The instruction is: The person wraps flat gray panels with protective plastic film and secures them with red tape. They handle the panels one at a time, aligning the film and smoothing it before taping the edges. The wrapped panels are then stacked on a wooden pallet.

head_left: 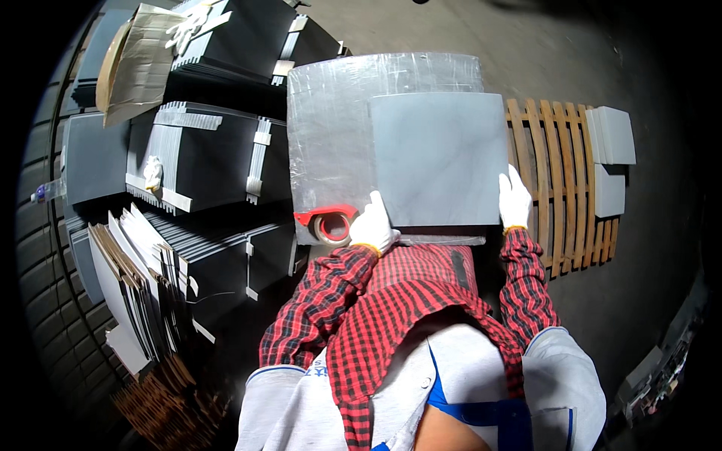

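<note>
A flat, smooth grey panel (440,161) lies in front of me over a larger stack wrapped in clear plastic film (331,135). My left hand (374,225), in a white glove, grips the panel's near left corner with a finger pointing along its edge. On the panel's right edge is my right hand (514,199), also gloved in white, its fingers along that side. The fingers under the panel are hidden. Right beside my left hand, a red tape dispenser (329,224) with a roll of tape rests on the wrapped stack.
On the left stand dark stacks of panels (214,154) with taped corner strips, and cardboard sheets (135,278) leaning upright. White gloves (153,173) lie on one stack. A slatted wooden pallet (560,180) at right carries white boxes (613,135). A plastic bottle (49,191) is far left.
</note>
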{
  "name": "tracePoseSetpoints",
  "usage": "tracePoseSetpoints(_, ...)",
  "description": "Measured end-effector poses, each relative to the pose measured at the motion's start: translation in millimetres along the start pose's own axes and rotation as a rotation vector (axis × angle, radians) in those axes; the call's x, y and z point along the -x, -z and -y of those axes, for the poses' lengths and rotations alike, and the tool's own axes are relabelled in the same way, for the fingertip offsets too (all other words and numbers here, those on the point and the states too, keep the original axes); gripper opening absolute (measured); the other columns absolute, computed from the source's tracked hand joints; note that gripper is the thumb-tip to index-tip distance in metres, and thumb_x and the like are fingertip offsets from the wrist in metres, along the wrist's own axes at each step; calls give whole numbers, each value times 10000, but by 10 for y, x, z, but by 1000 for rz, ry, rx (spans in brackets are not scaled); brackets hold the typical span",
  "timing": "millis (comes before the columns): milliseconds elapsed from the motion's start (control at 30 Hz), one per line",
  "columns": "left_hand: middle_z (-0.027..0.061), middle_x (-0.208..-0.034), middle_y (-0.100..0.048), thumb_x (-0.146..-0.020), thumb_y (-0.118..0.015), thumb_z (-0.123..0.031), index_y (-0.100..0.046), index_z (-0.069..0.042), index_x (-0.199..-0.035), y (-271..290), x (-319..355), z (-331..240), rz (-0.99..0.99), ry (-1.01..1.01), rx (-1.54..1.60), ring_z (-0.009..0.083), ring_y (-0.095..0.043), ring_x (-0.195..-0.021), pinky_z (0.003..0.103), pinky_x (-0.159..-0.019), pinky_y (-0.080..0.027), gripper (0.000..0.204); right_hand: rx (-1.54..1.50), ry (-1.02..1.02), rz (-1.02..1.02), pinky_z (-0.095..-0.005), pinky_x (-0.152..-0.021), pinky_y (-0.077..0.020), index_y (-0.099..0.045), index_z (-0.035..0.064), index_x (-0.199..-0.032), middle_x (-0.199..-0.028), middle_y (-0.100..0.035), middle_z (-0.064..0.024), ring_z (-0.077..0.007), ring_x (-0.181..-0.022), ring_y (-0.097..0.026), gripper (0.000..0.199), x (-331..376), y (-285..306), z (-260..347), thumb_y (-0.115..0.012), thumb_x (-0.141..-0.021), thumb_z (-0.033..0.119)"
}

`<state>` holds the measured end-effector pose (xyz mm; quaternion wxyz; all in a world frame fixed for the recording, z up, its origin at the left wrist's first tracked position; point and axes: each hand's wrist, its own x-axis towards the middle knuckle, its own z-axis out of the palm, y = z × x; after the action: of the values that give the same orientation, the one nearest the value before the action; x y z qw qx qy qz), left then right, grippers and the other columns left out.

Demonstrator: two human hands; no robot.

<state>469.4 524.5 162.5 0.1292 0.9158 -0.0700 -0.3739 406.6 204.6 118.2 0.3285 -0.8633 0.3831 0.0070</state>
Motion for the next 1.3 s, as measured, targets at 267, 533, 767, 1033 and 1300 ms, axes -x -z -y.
tracePoseSetpoints(267,260,-1036,-657,-830,-680,-184,-195,104,-1528,-329,-159,88,-151,-68,-72,394,-708,-850,467,-725,-577,897,362,434,-153,-427,-1028,-479,-611,107,-1352,-1331,-629,-126,-298,-1218,-600,456,-42,347,244,-653,-957,332)
tracePoseSetpoints(533,271,-1039,-661,-811,-743,-228,-168,83,-1530,-493,-228,185,-157,-49,-53,435,-702,-857,501,-749,-571,972,168,1018,366,-492,-1195,-279,-524,42,-1413,-1535,-429,-223,-399,-1443,-360,646,23,-1159,1734,-701,-888,374)
tracePoseSetpoints(767,236,-954,-654,-844,-651,-170,-169,97,-1547,-444,-147,174,-156,-86,-43,396,-707,-789,477,-678,-577,893,285,944,315,-500,-1232,-213,-514,40,-1419,-1553,-424,-192,-363,-1477,-323,662,-916,-1133,2118,-661,-903,426)
tracePoseSetpoints(1033,299,-1017,-687,-788,-766,-182,-140,57,-1532,-393,-182,75,-122,-1,-10,455,-702,-871,518,-770,-567,1001,555,585,-166,-499,-1254,-148,-324,76,-1583,-1666,-252,-166,-359,-1531,-232,749,-1195,-568,324,-473,-1016,541)
tracePoseSetpoints(1300,311,-1040,-686,-786,-788,-181,-199,-3,-1468,-376,-197,73,-100,-45,81,470,-697,-899,506,-764,-569,918,644,435,-32,-532,-1261,-88,-349,78,-1579,-1665,-250,-180,-369,-1543,-207,739,369,-523,-203,-458,-1007,532)
